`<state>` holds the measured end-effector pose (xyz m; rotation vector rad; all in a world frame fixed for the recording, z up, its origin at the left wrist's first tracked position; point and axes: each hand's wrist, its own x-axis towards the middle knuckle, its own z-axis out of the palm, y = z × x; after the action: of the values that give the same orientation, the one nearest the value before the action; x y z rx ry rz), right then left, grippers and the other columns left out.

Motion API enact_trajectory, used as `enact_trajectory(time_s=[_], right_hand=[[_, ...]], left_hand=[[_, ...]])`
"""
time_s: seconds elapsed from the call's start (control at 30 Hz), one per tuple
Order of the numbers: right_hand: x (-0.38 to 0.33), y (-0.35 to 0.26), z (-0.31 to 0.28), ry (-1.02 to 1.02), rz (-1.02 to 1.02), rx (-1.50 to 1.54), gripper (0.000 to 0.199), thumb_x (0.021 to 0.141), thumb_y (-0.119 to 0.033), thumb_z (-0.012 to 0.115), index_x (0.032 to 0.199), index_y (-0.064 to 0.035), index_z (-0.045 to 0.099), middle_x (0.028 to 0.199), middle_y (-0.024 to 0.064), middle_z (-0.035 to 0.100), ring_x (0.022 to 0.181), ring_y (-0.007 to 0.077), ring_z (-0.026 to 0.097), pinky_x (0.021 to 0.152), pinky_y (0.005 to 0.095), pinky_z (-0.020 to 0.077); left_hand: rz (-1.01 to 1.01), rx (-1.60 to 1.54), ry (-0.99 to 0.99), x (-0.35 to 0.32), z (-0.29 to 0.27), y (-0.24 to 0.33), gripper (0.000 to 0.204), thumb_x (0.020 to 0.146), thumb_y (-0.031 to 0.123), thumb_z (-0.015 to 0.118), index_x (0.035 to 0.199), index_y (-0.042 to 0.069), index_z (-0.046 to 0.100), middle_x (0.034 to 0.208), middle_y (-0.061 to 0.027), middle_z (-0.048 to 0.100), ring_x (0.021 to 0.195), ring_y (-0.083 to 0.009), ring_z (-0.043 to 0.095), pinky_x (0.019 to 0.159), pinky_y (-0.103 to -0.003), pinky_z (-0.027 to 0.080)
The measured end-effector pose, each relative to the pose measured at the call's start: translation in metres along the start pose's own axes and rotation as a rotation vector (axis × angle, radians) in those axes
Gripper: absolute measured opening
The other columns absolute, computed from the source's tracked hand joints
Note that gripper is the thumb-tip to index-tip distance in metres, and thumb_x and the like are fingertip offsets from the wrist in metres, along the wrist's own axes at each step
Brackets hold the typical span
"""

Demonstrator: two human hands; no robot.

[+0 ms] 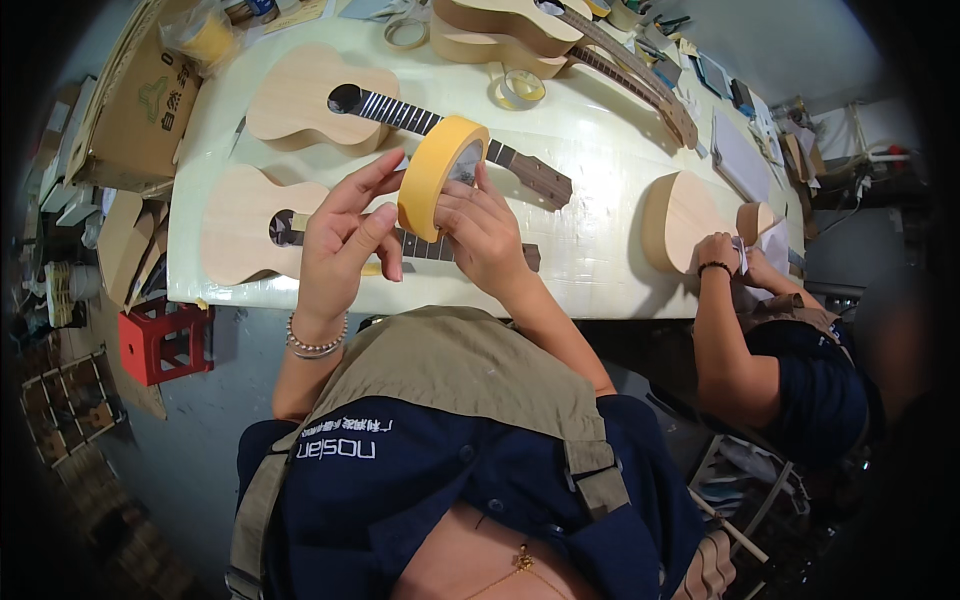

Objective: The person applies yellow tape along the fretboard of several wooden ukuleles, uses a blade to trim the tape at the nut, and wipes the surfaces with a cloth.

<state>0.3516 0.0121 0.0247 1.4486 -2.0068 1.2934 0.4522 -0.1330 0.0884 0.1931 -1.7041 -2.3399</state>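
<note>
In front of my chest I hold up a wide roll of yellow masking tape (428, 182). My right hand (487, 235) grips it from the right, with fingers inside the ring. My left hand (350, 225) is beside the roll's left face, its fingers spread and thumb apart; whether a fingertip touches the tape is unclear. Beneath my hands lies a pale unfinished ukulele (235, 225), its neck partly hidden by them. A second pale ukulele (300, 95) with a dark fretboard lies just beyond, its headstock pointing right.
Farther back are stacked guitar-shaped instruments (500, 40) and loose tape rolls (520, 90). At right, a co-worker's hands (725, 255) work by a pale instrument body (680, 220). A cardboard box (140, 110) stands at the left, above a red stool (165, 342) on the floor.
</note>
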Motion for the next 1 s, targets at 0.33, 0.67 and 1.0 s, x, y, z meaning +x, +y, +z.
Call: enact_trajectory(time_s=[0.33,0.67,1.0], right_hand=[[-0.024,-0.023,-0.009,-0.035,0.187,-0.046,0.040,0.074,0.004,0.059,0.114,-0.0037,0.056,0.111,0.0095,0.062,0.108,0.0270,0.058,0.108,0.0475,0.0287],[-0.029,-0.064,-0.022,0.290,0.838,1.126,0.044,0.088,-0.009,0.058,0.128,0.0051,0.044,0.126,0.0121,0.050,0.119,0.0188,0.045,0.099,0.0319,0.0348],[-0.067,-0.040,0.008,0.371,0.672,1.901,0.037,0.087,-0.030,0.063,0.117,-0.0163,0.047,0.124,0.0010,0.056,0.127,0.0209,0.042,0.105,0.0386,0.0338]], left_hand=[[-0.113,0.089,-0.078,-0.018,-0.008,-0.018,0.027,0.086,0.008,0.061,0.111,-0.002,0.058,0.086,-0.0035,0.061,0.059,-0.0049,0.054,0.052,-0.017,0.044],[-0.042,-0.096,-0.163,-0.025,-0.018,-0.041,0.024,0.089,0.012,0.059,0.108,0.000,0.051,0.092,-0.0081,0.062,0.073,-0.0154,0.064,0.062,-0.023,0.052],[-0.149,0.099,-0.113,-0.022,0.009,-0.051,0.028,0.091,0.015,0.059,0.115,0.001,0.053,0.096,-0.0069,0.065,0.068,-0.0110,0.062,0.062,-0.021,0.050]])
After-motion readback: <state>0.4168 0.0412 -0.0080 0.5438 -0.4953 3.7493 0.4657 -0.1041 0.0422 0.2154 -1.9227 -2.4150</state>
